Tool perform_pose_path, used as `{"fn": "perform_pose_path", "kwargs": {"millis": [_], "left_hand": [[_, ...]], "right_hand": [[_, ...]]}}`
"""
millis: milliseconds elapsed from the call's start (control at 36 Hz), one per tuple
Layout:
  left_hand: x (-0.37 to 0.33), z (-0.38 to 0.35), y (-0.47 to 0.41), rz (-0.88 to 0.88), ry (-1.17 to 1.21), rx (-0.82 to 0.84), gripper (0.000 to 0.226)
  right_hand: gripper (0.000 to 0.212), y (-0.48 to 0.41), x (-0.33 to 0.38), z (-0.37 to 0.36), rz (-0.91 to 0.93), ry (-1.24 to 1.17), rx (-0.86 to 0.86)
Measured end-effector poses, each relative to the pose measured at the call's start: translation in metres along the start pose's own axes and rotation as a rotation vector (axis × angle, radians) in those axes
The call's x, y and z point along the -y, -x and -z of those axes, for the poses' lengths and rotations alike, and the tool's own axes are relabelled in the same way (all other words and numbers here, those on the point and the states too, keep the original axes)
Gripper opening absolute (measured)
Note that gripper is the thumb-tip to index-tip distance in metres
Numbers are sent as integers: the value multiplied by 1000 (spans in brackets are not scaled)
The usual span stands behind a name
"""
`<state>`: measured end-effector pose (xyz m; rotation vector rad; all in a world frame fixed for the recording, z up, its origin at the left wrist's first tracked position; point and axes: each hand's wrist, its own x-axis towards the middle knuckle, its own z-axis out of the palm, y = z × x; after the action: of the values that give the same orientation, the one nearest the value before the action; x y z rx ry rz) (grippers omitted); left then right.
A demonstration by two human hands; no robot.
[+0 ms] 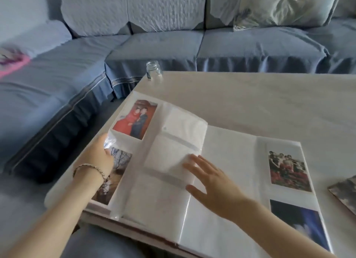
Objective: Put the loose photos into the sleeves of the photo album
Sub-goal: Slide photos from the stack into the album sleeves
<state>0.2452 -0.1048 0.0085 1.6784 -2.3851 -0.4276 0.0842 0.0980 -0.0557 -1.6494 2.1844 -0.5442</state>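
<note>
Plainly, the right hand (pixel 213 182) lay flat with fingers spread apart, pressing a raised empty page (pixel 173 155) at the middle of the photo album (pixel 235 161). The left hand (pixel 97 155) sat at the album's left edge, its fingertips tucked into crumpled clear sleeve plastic, so whether it pinched anything could not be told. Four photos sat in sleeves: a red-clothed couple (pixel 134 119) at the album's far left, a bare-tree picture (pixel 113 173) beside the left hand, and a group shot (pixel 288 171) and dark blue print (pixel 296 223) along the album's right side. A loose photo (pixel 344 192) lay on the table (pixel 250 96) just right of the album. A glass jar (pixel 153 70) stood beyond its far left corner.
</note>
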Motion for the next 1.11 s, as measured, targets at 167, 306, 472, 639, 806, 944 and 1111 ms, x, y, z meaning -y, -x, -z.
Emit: {"fn": "perform_pose_path", "kwargs": {"millis": [167,306,472,639,806,944,1111], "left_hand": [[14,-27,-4,41,-277,79,59],[-6,-61,11,-541,3,-18,45],[-30,-92,20,-588,-106,296,84],[-21,-101,14,-464,-107,319,88],[-20,-96,14,-408,-167,349,78],[-26,-88,14,-400,-216,373,54],[-52,-81,11,-343,-327,335,43]], "right_hand": [[73,-13,-4,-19,64,68,-110],[52,-11,-6,-26,128,92,-176],[60,-21,-14,-17,177,221,-98],[110,-61,-30,-9,49,178,-76],[90,-96,-40,6,-129,230,-78],[76,-104,-49,17,-326,150,-60],[61,-61,-67,28,-337,16,-88]]}}
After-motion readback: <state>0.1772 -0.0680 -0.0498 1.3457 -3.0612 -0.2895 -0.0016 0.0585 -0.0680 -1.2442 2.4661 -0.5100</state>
